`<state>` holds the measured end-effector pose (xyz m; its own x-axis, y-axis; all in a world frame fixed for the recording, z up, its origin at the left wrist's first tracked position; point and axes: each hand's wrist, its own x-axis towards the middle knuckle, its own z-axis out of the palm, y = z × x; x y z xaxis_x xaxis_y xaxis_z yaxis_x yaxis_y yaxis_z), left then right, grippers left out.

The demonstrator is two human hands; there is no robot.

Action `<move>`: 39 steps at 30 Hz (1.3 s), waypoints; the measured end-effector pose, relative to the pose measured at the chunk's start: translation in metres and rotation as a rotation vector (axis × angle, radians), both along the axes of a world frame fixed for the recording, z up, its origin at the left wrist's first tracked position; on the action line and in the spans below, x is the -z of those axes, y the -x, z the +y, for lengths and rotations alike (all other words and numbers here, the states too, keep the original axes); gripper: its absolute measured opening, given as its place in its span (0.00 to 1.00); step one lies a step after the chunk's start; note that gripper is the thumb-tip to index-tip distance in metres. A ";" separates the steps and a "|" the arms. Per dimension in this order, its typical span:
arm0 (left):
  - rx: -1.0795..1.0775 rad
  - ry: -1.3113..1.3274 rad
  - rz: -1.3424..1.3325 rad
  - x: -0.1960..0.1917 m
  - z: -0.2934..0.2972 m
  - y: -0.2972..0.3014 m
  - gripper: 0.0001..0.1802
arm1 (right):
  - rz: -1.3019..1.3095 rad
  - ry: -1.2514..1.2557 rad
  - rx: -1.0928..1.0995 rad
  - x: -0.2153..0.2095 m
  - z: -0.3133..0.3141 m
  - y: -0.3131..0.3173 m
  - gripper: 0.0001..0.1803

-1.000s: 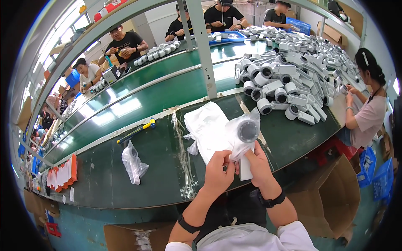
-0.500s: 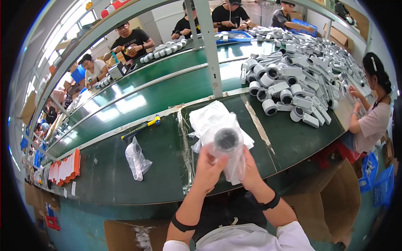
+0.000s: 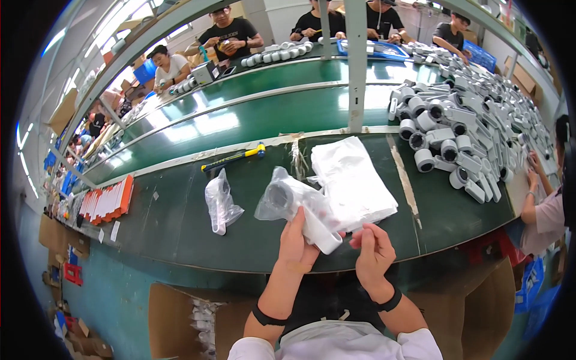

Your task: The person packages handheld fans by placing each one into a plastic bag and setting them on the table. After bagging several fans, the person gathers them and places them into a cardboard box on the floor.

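My left hand [image 3: 296, 245] is closed round a white plastic part [image 3: 323, 233] with a round, dark-ended head and a straight handle. A clear plastic bag [image 3: 271, 207] covers its head and hangs loosely past it. The handle's end points toward my right hand [image 3: 375, 257], which is apart from it, with fingers curled in and nothing visible in them. Just beyond lies a stack of white plastic bags [image 3: 354, 180]. Another bagged white part [image 3: 221, 207] rests on the dark green table [image 3: 174, 234], to the left of my left hand.
A yellow-and-black hammer [image 3: 234, 157] lies behind the bagged part. Many grey-white parts [image 3: 456, 132] are heaped at right, near a co-worker [image 3: 543, 216]. Orange-and-white cards [image 3: 108, 201] stand at left. A green conveyor [image 3: 240, 114] runs behind a metal post [image 3: 357, 72]. Open cartons [image 3: 168, 324] stand below.
The part has tilted and swung left in my left hand, its head now to the left. My right hand has let go and moved right. The whole view has shifted leftward.
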<state>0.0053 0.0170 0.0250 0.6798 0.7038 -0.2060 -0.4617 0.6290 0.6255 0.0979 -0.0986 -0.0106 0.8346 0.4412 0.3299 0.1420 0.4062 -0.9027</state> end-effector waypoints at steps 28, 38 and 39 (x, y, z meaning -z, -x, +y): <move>-0.584 -0.361 0.427 -0.009 0.113 0.217 0.25 | -0.447 0.451 -0.278 0.038 -0.017 -0.015 0.06; -0.732 -0.525 1.146 0.047 0.182 0.244 0.14 | -0.408 0.462 -0.315 0.042 -0.018 -0.018 0.07; -0.727 -0.538 1.213 0.051 0.186 0.243 0.14 | -0.397 0.455 -0.321 0.042 -0.018 -0.018 0.07</move>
